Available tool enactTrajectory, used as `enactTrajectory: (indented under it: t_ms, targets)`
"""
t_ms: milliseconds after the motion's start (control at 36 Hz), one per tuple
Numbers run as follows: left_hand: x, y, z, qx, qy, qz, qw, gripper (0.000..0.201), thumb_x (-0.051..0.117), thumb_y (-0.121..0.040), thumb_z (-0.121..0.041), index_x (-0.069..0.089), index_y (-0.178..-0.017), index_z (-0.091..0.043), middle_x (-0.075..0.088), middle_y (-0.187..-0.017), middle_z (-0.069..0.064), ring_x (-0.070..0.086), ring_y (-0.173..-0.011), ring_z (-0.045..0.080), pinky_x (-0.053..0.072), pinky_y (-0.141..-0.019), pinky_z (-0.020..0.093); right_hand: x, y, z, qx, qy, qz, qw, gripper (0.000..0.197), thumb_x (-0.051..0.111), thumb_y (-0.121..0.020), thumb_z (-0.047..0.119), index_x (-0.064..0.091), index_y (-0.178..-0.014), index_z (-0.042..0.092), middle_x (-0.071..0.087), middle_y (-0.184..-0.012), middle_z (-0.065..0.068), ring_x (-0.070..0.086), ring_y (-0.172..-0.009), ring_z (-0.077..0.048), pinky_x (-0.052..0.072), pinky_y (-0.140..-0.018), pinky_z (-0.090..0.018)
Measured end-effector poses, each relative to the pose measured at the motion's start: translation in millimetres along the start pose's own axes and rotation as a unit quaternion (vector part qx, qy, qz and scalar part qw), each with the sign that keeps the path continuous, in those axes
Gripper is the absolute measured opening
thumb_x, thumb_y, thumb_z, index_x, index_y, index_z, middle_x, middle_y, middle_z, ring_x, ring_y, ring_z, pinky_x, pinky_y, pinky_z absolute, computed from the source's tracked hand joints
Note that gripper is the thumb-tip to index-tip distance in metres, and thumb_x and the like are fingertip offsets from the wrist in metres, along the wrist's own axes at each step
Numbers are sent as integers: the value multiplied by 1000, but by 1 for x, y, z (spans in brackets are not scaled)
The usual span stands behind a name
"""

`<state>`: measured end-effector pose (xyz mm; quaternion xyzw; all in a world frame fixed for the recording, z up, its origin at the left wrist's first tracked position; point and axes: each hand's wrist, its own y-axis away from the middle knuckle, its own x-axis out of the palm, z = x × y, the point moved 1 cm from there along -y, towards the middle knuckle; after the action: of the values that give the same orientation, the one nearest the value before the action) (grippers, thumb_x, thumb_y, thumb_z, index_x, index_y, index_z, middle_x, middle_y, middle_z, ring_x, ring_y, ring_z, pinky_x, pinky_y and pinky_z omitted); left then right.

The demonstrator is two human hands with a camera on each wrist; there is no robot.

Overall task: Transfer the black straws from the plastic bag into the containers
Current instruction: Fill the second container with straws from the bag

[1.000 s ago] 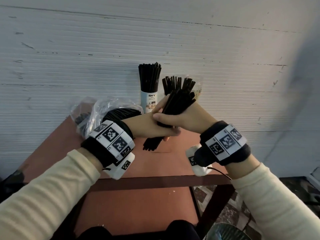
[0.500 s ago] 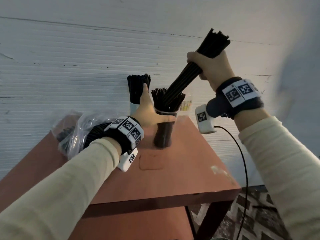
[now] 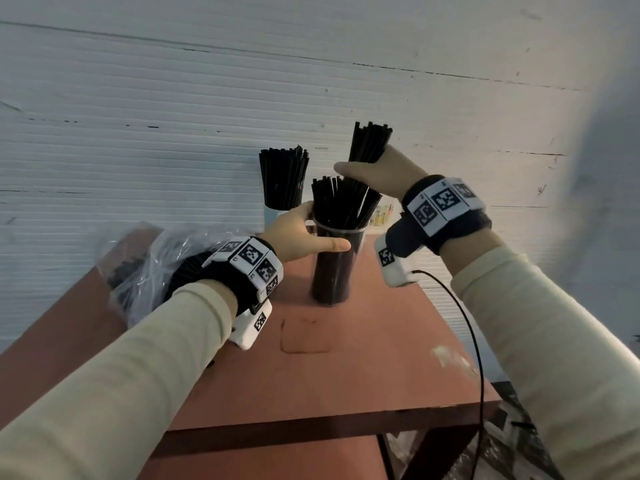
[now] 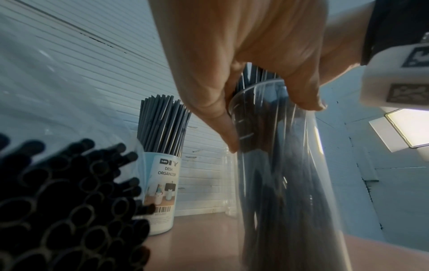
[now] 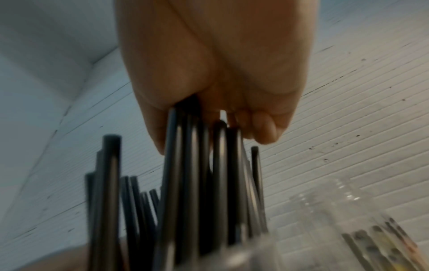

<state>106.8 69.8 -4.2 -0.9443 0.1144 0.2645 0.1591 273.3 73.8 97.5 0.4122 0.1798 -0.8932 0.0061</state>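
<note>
Nearest you, toward the bench's point(image 3: 346, 375) left edge, the plastic bag point(image 3: 145, 271) lies slumped on its side with black straws point(image 4: 69, 201) in it, their open ends facing your left wrist; it sits there so the next handful is within easy reach.

Further in, near the middle of the bench top, your left hand point(image 3: 298, 233) wraps the clear cup point(image 3: 334, 268) just under its rim, thumb across the front and fingers curled round the far side. That hold is likely there to keep the tall, narrow cup from tipping as straws go in.

Above it, your right hand point(image 3: 377, 174) is clamped round a bundle of straws point(image 3: 369, 142), held close to upright with its lower ends down among the straws already standing in the cup. Gripping mid-length keeps the bundle together so it feeds in as one.

At the bench's far edge, against the wall, the desk organizer point(image 4: 160, 192) stands packed with straws, looking full. Beside it, behind the cup, stands a clear jar point(image 5: 348, 210); its contents are too blurred to tell.
</note>
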Motion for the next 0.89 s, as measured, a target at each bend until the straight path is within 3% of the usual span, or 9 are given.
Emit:
enactTrajectory:
  t_ms: [83, 167, 278, 389, 500, 556, 611, 778, 889]
  targets:
    - [-1, 2, -3, 2, -4, -1, 1000, 91, 85, -57, -56, 51, -136, -26, 62, -128, -11, 56, -121, 8, 42, -110, 40, 12, 8, -3, 11, 33, 44, 998, 50, 52, -84, 66, 68, -95, 21, 68, -102, 0, 62, -98, -17, 48, -96, -37]
    - [-1, 1, -3, 2, -9, 2, 1000, 85, 87, -64, -48, 50, -137, -24, 61, -129, -10, 54, -123, 9, 40, -111, 41, 16, 18, -3, 9, 94, 6, 996, 59, 48, -82, 73, 61, -117, 27, 53, -126, -3, 40, -126, -26, 31, -110, -45]
    - [0, 0, -2, 5, -11, -2, 1000, 82, 86, -67, -44, 48, -138, -26, 60, -132, -10, 53, -125, 10, 38, -112, 40, 20, 26, 0, -93, -62, -127, 986, 72, 68, -80, 57, 39, -136, 22, 34, -138, 2, 34, -129, -13, 34, -107, -29]
    - [0, 1, -3, 4, -8, -6, 1000, 82, 86, -68, -41, 48, -138, -24, 60, -132, -8, 53, -124, 11, 38, -112, 40, 29, 31, 8, -221, -42, -203, 953, 47, 60, -93, 27, 47, -135, 11, 44, -139, -3, 42, -125, -8, 24, -99, 0]
    - [2, 2, -5, -4, -7, -6, 1000, 80, 85, -69, -38, 48, -137, -21, 60, -131, -6, 54, -123, 13, 39, -111, 39, 41, 32, 6, -203, 62, -126, 969, 36, 39, -102, 27, 54, -133, 16, 49, -144, -1, 34, -140, -16, 23, -112, -19]
    - [3, 3, -5, -11, 10, -3, 1000, 81, 86, -69, -38, 46, -138, -19, 60, -131, -5, 54, -124, 13, 39, -111, 39, 46, 33, 3, -174, 129, -78, 973, 41, 31, -101, 37, 59, -126, 20, 53, -141, 0, 38, -137, -18, 27, -116, -39]
    - [5, 4, -6, -15, 30, -2, 999, 79, 86, -71, -34, 46, -137, -18, 60, -129, -5, 54, -124, 13, 39, -111, 36, 46, 35, 2, -164, 155, -82, 971, 44, 30, -98, 42, 60, -122, 22, 58, -133, 2, 47, -127, -18, 34, -110, -45]
    - [9, 9, -10, -35, 81, 26, 996, 97, 86, -72, -28, 29, -149, -18, 54, -137, -4, 50, -127, 10, 36, -114, 36, 38, 45, 5, -207, 103, -115, 966, 47, 45, -99, 34, 44, -142, 14, 42, -147, -3, 39, -135, -18, 33, -112, -34]
    - [8, 19, -12, -71, 66, 54, 994, 130, 85, -67, -29, -9, -156, -16, 17, -161, -1, 18, -148, 15, 21, -116, 28, 38, 54, 12, -257, 47, -151, 953, 38, 51, -97, 24, 54, -131, 9, 53, -135, -4, 50, -123, -15, 35, -102, -15]
